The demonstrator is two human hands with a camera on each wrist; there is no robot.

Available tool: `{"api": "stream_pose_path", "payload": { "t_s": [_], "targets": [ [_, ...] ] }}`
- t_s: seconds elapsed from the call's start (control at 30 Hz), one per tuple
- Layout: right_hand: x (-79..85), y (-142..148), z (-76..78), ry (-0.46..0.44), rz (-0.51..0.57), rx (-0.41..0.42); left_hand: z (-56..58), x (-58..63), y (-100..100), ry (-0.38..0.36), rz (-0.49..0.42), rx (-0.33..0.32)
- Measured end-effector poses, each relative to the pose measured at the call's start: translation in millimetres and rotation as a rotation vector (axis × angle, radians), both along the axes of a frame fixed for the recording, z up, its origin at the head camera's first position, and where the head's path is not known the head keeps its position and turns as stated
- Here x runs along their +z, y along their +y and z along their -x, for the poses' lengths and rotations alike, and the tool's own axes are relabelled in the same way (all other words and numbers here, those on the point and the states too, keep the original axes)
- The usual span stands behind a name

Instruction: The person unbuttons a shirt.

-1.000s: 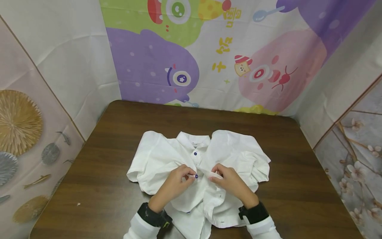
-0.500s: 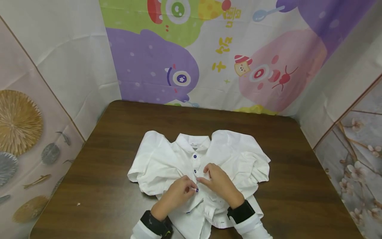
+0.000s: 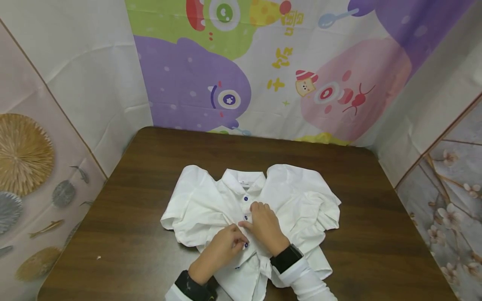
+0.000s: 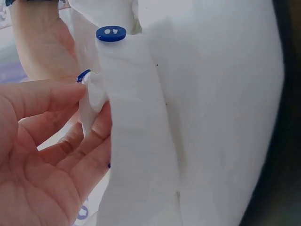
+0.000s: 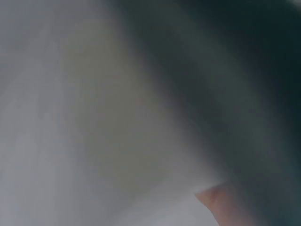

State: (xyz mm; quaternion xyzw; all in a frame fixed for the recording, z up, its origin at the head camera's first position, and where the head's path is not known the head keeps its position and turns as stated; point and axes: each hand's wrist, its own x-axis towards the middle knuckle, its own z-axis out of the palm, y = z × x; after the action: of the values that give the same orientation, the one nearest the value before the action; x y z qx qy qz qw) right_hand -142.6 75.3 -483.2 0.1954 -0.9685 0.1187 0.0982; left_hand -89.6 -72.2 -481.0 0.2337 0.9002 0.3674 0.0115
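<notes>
A white short-sleeved shirt (image 3: pixel 203 200) with blue buttons lies front up, collar toward the far side. My left hand (image 3: pixel 224 246) pinches the front edge of the shirt between thumb and fingers, right by a blue button (image 3: pixel 246 245). The left wrist view shows this pinched button (image 4: pixel 83 76) at the fingertips, with another blue button (image 4: pixel 111 33) on the strip above. My right hand (image 3: pixel 265 228) rests over the shirt's middle, thumb and fingers spread apart around the second button (image 3: pixel 246 217). In the blurred right wrist view, little but a fingertip (image 5: pixel 221 200) and white cloth shows.
The shirt lies on a dark brown wooden table (image 3: pixel 124 217). A cartoon-printed cloth (image 3: pixel 271 83) hangs along the back edge, with pale patterned cloths at both sides. A tiny white scrap (image 3: pixel 99 257) lies on the left of the table.
The right hand has let go of the right-hand front edge and moved left over the buttons. The second button has come into view. The left hand has moved down to a lower button.
</notes>
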Motion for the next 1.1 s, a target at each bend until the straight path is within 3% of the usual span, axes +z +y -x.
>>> {"api": "stream_pose_path", "payload": {
  "t_s": [0.07,0.27,0.47,0.8,0.93,1.1],
  "targets": [
    [1.6,1,2.1,-0.021,0.019,-0.013,-0.1,-0.3,-1,-0.018,-0.009,0.003],
    [6.2,5,3.7,0.008,0.006,0.057,-0.1,-0.2,-2,-0.012,-0.049,0.005],
    [12.1,8,7.7,0.05,0.043,0.08,4.4,13.0,-1,0.034,-0.038,0.024],
    [47.1,16,14.3,0.139,0.222,0.023,32.4,43.0,8,0.293,-0.149,0.219],
    [60.6,19,13.0,0.193,0.267,0.009,43.9,52.0,15,0.348,-0.161,0.22],
    [75.9,23,9.5,0.249,0.334,0.014,50.5,66.6,23,0.387,-0.144,0.211]
  ]
}}
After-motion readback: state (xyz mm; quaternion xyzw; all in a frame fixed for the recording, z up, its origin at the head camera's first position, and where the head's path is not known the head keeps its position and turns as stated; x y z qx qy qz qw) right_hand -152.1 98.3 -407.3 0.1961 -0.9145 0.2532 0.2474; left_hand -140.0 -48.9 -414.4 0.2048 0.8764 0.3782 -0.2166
